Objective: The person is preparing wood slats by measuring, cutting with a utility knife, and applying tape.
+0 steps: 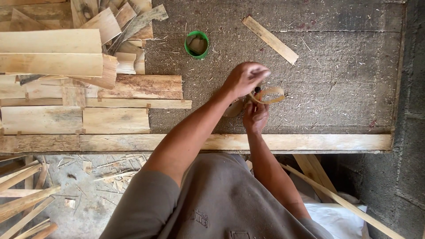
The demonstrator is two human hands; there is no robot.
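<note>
**2 hands work a curled wood strip at centre frame**

The left hand [245, 79] closes its fingers over a thin curled wood strip [271, 94] on the dusty worktop [345, 79]. Just below, the right hand [255, 116] pinches the strip's near end. A green cup [196, 44] stands above; stacked boards [66, 84] fill the upper left.

Rough wooden workbench [336, 79], thin curled wood strip [270, 94]

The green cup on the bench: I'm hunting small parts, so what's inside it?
Inside the green cup only a dim brownish interior shows, perhaps a wood scrap; its shaded bottom cannot be made out. It stands alone on the workbench.
</note>
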